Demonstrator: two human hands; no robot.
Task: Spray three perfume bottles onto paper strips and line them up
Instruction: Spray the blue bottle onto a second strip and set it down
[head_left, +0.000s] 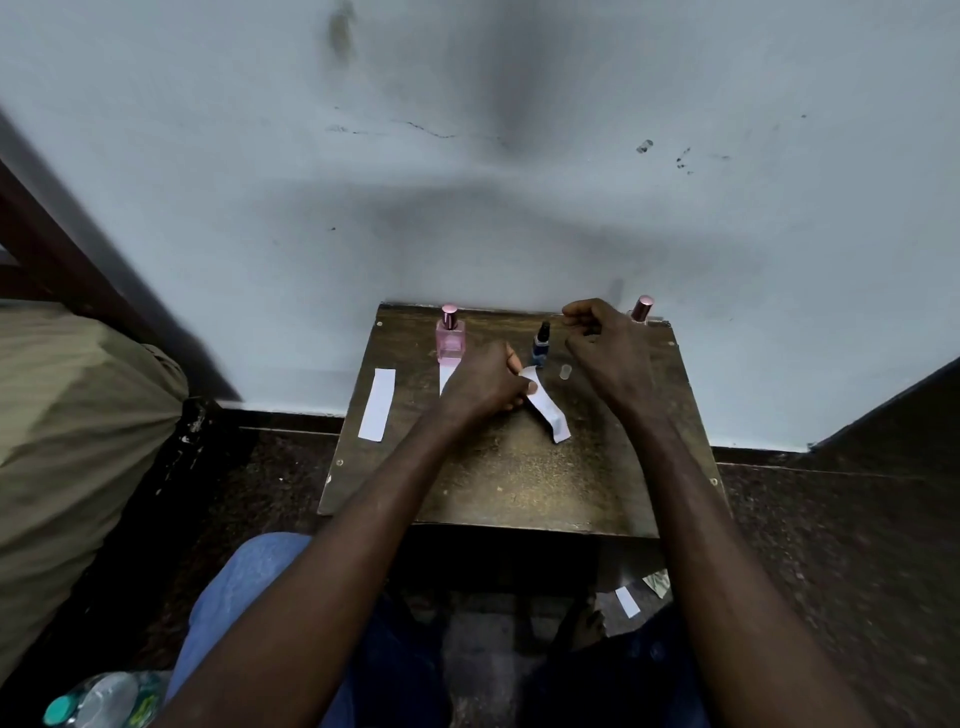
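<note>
A small wooden table (509, 478) stood pushed against a pale, scuffed wall (519, 208). Along its far edge were three perfume bottles. The pink bottle (450, 336) stood upright at the left with its rose-coloured cap on. The small blue bottle (540, 347) stood near the middle with its black sprayer bare. The third bottle (642, 308) was at the right corner (only its pink cap showed past the right hand). A clear cap (565, 371) lay on the tabletop just right of the blue bottle.

The left hand (485, 382) pinched the upper end of a white paper strip (546, 413) between thumb and fingers. The strip slanted down to the right, and its upper end lay just in front of the blue bottle. The right hand (605, 348) was raised above the table's far right part, between the blue bottle and the third one. Its fingers were curled inward and nothing showed in their grasp.

A second strip (378, 404) lay flat near the table's left edge, well apart from the held one. A third strip (445, 378) lay in front of the pink bottle, mostly covered by the left hand.

On the floor under the table's right side lay a short white paper piece (627, 601). A plastic water bottle (98, 699) lay at the lower left.
</note>
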